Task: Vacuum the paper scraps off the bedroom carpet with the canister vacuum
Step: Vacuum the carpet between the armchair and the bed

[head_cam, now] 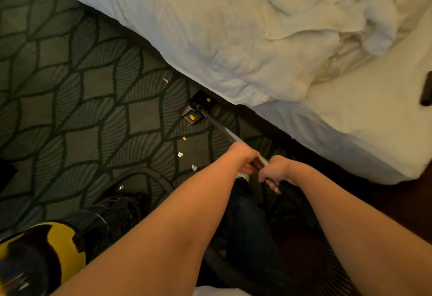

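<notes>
**Both hands on wand; floor head at bed-side edge of carpet**

Grip: left hand (243,158) is closed round the metal wand (230,137), fingers wrapped under the tube, back of the hand toward the camera. Right hand (277,171) is just behind it, fingers curled round the dark upper end of the same wand where the black handle begins. The two hands are nearly touching. Both forearms are bare and reach in from the bottom edge of the view.

Wand: slopes away from the hands, down to the black floor head (198,109), which has yellow buttons. The head lies flat on the carpet (70,66) at its bed-side edge, its far end just under the overhang of the white duvet (233,29).

Paper scraps (180,154): white bits lie on the carpet between the head and the left forearm. An orange fleck (184,138) is near the head. A yellow strip (165,80) lies beyond the head, close to the bed-side edge. One white scrap (121,187) sits beside the hose.

Canister (58,244): yellow and black, at the bottom-left corner of the view, blurred. The black ribbed hose (152,173) arcs over the carpet from it; more hose shows under the arms.

Other: a leg (247,216) in dark trousers below the hands; a bare white mattress (350,122) at right, with a dark object (426,90) at the frame edge, unidentifiable.
</notes>
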Demonstrator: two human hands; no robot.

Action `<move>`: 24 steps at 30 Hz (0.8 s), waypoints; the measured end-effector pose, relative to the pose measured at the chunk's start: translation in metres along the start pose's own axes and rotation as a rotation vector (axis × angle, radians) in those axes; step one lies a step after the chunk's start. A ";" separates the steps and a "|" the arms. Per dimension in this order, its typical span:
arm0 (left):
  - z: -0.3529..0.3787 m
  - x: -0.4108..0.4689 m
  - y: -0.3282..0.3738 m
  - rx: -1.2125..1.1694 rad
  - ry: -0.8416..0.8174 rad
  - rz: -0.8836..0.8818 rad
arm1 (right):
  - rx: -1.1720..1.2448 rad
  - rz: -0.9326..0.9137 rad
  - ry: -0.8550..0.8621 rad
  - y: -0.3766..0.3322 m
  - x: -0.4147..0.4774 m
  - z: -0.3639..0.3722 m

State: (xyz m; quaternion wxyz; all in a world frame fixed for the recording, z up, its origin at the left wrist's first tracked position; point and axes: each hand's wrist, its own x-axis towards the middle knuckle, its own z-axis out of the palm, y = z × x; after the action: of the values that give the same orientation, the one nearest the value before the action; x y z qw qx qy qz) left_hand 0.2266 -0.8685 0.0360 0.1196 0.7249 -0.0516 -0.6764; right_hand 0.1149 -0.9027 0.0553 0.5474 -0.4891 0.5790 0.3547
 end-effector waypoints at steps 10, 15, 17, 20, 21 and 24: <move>-0.011 -0.005 -0.063 0.186 -0.009 0.019 | 0.095 -0.016 0.034 0.020 -0.010 0.081; -0.020 -0.008 -0.089 0.258 -0.001 0.032 | 0.186 0.012 0.008 0.027 -0.012 0.113; -0.022 -0.007 -0.097 0.266 -0.005 0.032 | 0.211 0.013 0.001 0.029 -0.013 0.124; -0.025 -0.006 -0.107 0.284 -0.006 0.029 | 0.251 0.025 -0.005 0.030 -0.013 0.139; -0.027 -0.005 -0.110 0.292 -0.003 0.033 | 0.271 0.033 -0.009 0.030 -0.013 0.143; -0.035 -0.007 -0.122 0.314 0.003 0.034 | 0.326 0.045 -0.021 0.031 -0.012 0.159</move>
State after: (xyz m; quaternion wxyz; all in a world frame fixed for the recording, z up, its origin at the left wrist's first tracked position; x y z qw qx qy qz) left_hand 0.2498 -0.7452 0.0152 0.0164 0.7347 -0.1690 -0.6568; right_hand 0.1296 -0.7418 0.0394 0.6174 -0.3771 0.6341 0.2732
